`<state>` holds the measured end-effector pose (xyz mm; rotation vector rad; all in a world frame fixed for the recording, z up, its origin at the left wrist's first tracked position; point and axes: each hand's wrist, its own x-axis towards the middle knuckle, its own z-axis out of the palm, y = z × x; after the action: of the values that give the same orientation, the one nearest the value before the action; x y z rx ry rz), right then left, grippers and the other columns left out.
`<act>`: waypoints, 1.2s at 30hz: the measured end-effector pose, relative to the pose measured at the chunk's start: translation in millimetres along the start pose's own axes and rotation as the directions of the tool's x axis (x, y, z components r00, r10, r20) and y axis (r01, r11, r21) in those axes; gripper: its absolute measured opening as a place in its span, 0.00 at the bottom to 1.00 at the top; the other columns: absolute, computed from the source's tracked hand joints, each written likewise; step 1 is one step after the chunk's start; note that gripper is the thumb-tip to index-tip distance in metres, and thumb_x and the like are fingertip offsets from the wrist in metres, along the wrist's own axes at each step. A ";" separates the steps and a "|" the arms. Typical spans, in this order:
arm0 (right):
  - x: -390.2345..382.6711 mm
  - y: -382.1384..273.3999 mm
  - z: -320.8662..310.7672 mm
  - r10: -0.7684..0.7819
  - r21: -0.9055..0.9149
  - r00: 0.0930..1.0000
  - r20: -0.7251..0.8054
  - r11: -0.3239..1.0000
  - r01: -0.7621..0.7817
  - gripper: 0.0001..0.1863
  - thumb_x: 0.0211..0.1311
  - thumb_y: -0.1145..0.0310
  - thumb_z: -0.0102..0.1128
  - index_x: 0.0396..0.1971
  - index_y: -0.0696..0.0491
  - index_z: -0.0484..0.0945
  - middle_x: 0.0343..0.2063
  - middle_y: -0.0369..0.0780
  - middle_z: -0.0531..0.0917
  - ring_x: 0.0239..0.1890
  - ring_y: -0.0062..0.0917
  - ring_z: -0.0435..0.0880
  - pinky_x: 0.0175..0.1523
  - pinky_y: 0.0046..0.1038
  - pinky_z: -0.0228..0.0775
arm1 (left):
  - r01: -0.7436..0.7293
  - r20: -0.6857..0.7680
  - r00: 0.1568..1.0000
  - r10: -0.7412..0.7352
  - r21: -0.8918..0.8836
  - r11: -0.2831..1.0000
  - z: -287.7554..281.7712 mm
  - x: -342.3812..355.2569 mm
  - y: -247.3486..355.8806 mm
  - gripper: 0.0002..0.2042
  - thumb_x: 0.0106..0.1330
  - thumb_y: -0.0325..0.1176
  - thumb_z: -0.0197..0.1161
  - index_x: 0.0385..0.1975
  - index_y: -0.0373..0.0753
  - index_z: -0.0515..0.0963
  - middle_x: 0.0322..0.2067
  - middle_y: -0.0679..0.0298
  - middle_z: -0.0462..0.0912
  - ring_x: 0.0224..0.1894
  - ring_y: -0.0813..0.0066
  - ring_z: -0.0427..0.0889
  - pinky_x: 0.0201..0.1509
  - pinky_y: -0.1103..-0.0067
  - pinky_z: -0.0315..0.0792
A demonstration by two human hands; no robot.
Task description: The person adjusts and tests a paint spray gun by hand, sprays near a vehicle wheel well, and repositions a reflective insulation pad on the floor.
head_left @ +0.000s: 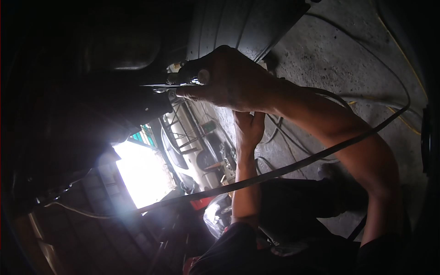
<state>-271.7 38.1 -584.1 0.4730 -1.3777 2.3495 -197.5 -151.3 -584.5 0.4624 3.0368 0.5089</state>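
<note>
My right hand (224,78) is closed around a metal tool (200,77) with a round end. Its exact kind is lost in shadow. A thin flat strip of metal (153,85) extends left from that grip, against the dark underside of a large metal body (114,96). Below the right wrist is my left hand (249,130), raised, with its thumb side showing. The right wrist hides most of its fingers, so I cannot tell whether it holds anything.
A dark hose (293,167) runs across the view in front of my forearms. More cables (288,137) and a yellow line (403,50) lie on the concrete floor (339,59). A grey ribbed panel (229,23) stands at the top. A light vehicle (197,160) is beyond, beside a bright opening (142,172).
</note>
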 end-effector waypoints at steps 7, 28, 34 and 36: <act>20.7 6.1 4.4 -0.029 0.279 0.996 -0.080 0.959 0.050 0.20 0.67 0.52 0.69 0.44 0.54 0.87 0.21 0.39 0.84 0.23 0.22 0.83 0.34 0.30 0.74 | 0.135 0.109 0.985 -0.134 -0.004 0.991 -3.4 11.3 32.5 0.12 0.67 0.26 0.62 0.48 0.34 0.84 0.48 0.48 0.84 0.53 0.52 0.80 0.61 0.65 0.69; 32.5 4.2 -28.3 0.160 0.425 0.949 0.271 0.865 -0.267 0.20 0.69 0.49 0.65 0.38 0.54 0.85 0.21 0.33 0.82 0.14 0.13 0.75 0.20 0.19 0.64 | -0.016 0.139 0.990 0.007 0.069 0.998 3.7 21.7 25.6 0.20 0.69 0.35 0.63 0.56 0.30 0.80 0.74 0.45 0.62 0.78 0.49 0.56 0.79 0.63 0.49; 40.0 3.2 -24.5 0.191 0.410 0.915 0.356 0.848 -0.337 0.20 0.69 0.49 0.64 0.37 0.53 0.84 0.21 0.33 0.82 0.13 0.11 0.73 0.17 0.16 0.62 | -0.073 0.136 0.989 0.064 0.061 0.995 -10.9 23.3 24.9 0.19 0.69 0.33 0.62 0.56 0.31 0.81 0.72 0.43 0.65 0.77 0.47 0.58 0.79 0.62 0.50; 35.9 -2.0 -22.6 0.205 0.399 0.900 0.385 0.842 -0.363 0.20 0.70 0.49 0.64 0.37 0.53 0.84 0.21 0.33 0.82 0.12 0.11 0.73 0.16 0.16 0.61 | -0.019 0.131 0.991 0.012 0.052 0.998 -9.2 22.9 28.2 0.19 0.68 0.32 0.62 0.56 0.31 0.80 0.70 0.44 0.68 0.75 0.47 0.62 0.77 0.63 0.52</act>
<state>-304.4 64.3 -576.5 0.8826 -1.0551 2.9779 -212.1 -121.9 -566.2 0.5014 2.9291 0.3829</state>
